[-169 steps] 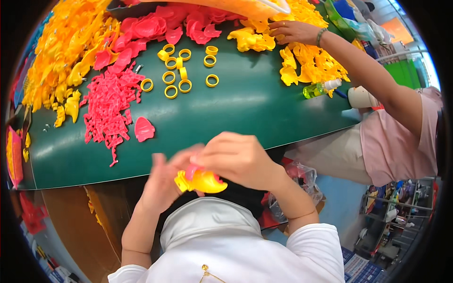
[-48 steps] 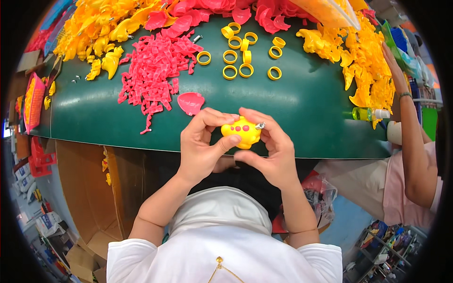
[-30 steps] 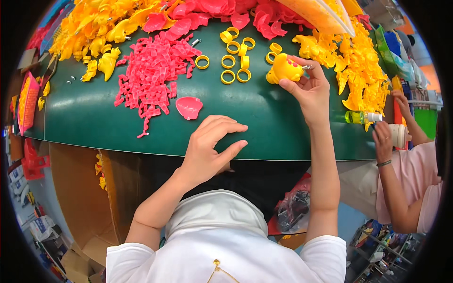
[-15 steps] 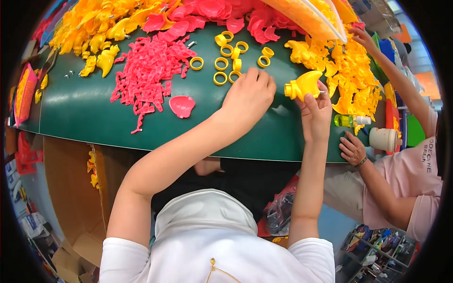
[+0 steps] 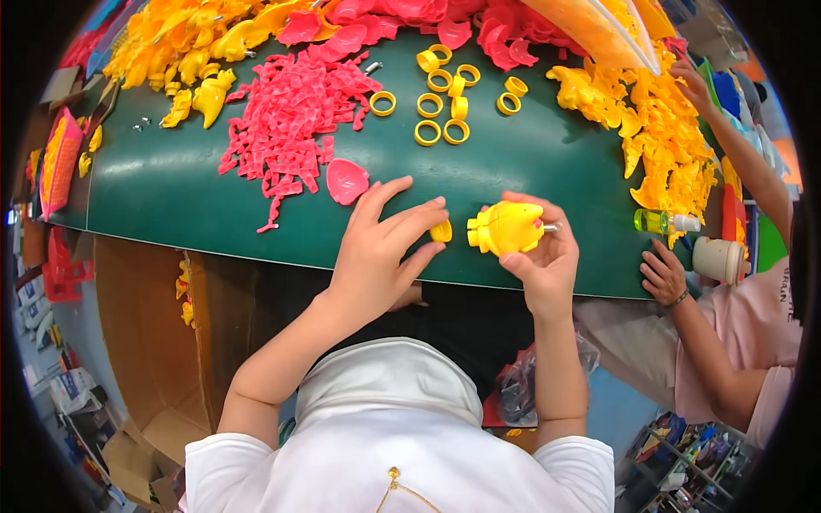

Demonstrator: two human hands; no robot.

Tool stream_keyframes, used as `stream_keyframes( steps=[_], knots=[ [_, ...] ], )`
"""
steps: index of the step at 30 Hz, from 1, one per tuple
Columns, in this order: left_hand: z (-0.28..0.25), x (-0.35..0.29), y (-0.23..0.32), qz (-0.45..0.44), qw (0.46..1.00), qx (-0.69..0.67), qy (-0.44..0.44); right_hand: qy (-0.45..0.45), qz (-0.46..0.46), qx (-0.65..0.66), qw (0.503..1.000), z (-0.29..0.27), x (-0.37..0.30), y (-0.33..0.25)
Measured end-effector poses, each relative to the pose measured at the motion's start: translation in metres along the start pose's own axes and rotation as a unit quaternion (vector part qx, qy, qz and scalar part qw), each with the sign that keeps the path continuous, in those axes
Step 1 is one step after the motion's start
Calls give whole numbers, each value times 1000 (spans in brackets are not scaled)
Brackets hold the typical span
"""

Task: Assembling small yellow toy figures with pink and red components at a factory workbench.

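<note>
My left hand (image 5: 382,242) pinches a yellow plastic ring (image 5: 441,231) between thumb and fingers. Just right of it, my right hand (image 5: 552,263) grips a rounded yellow plastic toy part (image 5: 507,227). The part's notched collar faces the ring, a small gap apart, and a metal pin (image 5: 552,227) sticks out at its other end. Beyond both hands, several loose yellow rings (image 5: 429,105) lie on the green table (image 5: 282,229). A glossy pink shell piece (image 5: 347,181) rests beside my left fingertips.
Small pink pieces (image 5: 286,115) form a heap at left. Yellow parts (image 5: 184,43) and pink shells (image 5: 410,10) are piled at the back, more yellow pieces (image 5: 671,141) at right. A co-worker's hand (image 5: 664,271) rests near a spray bottle (image 5: 663,222) and a white cup (image 5: 718,259).
My left hand has come back toward me from the group of rings, now with one ring in it. My right hand has lowered and turned the yellow toy part, its collar still facing left.
</note>
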State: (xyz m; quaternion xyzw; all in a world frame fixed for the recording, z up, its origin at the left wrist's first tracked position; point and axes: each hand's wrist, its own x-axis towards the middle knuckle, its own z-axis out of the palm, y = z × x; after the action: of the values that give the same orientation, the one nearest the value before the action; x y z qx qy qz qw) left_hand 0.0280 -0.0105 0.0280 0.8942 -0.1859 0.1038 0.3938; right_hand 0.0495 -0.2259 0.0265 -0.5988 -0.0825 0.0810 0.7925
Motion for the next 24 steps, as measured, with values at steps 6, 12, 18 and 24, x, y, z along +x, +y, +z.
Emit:
stream_keyframes(
  steps=[6, 12, 18, 24],
  knots=[
    [-1, -11, -4, -12, 999, -2, 35, -55, -18, -10, 998, 20, 1, 4],
    [1, -13, -8, -35, 998, -41, 43, -83, -59, -214, 972, 36, 5, -6],
    [-2, -14, -3, -90, 988, -109, 53, -119, -77, -464, 874, 67, 13, -36],
    [-12, -14, -7, -51, 994, -94, 37, -107, -2, -345, 932, 46, 16, -27]
  ],
)
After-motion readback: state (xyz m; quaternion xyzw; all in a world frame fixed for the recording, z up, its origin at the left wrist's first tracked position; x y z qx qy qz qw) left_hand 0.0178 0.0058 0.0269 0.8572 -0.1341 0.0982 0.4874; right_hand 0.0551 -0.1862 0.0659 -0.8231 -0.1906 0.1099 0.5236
